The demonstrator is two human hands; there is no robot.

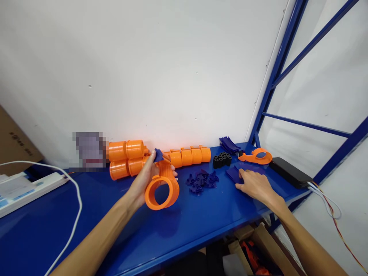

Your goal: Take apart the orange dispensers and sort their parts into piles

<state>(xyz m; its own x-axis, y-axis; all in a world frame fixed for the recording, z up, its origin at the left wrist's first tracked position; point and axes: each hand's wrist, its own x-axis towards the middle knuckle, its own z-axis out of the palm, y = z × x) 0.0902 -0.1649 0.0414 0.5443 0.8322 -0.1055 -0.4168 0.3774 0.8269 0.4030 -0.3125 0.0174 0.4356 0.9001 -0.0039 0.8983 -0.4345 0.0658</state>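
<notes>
My left hand (149, 171) is closed around an orange plastic tape dispenser (162, 193), held above the table with its round ring towards me. A small dark-blue part (158, 155) sits at the top of it, by my thumb. My right hand (255, 186) rests on the table at the right, its fingers bent over a flat dark-blue plastic plate (234, 174); the palm hides part of that plate. Between my hands lies a loose pile of small dark-blue plastic pieces (201, 181). Just behind the plate stands a group of black rollers (222, 160).
Orange cylindrical parts (126, 159) lie in rows along the wall, with more orange rings (191, 156) beside them. Blue plates (229, 145) are stacked at the back. Another orange dispenser (260, 156) and a black box (290, 171) sit right. A power strip (34, 193) and white cable lie left.
</notes>
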